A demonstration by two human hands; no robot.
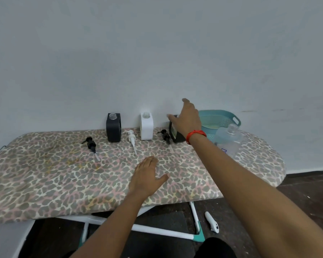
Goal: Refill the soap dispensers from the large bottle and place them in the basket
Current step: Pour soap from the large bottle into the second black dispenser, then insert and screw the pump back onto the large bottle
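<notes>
Three uncapped dispensers stand along the wall on the leopard-print board: a black one [113,129], a white one [147,128] and a second black one [174,133]. Their pump heads lie in front: a black pump [91,144], a white pump [131,138] and a smaller black pump [164,135]. The large clear bottle [228,140] stands uncapped at the right, in front of the teal basket [221,118]. My right hand [187,118] is spread over the right black dispenser, fingers extended; any contact is hidden. My left hand [147,174] lies flat on the board.
The ironing board [45,175] stands against a pale wall, its rounded end at the right. White and teal legs [196,226] show below. A small white object [212,221] lies on the dark floor under the board's right side.
</notes>
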